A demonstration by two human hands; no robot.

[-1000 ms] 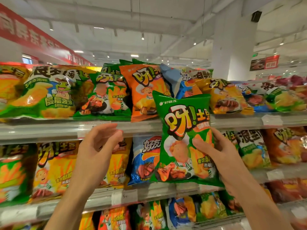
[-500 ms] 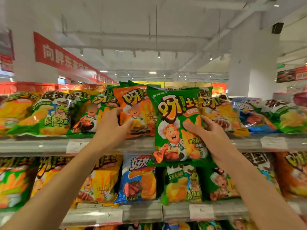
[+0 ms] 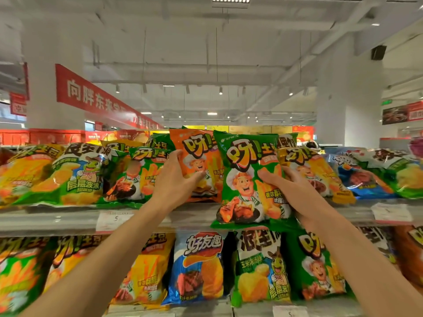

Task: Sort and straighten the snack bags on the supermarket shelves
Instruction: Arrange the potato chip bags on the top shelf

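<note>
Green bag (image 3: 248,179) raised to top shelf (image 3: 57,221) front edge, clamped in right hand (image 3: 295,193); left hand (image 3: 176,179) gripping orange bag (image 3: 198,165), gap likely next.

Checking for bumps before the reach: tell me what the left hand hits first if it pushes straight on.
The left hand already grips the orange bag on the top shelf. Pushing on would likely press that bag back into the green bags behind it; depth there is unclear.
</note>
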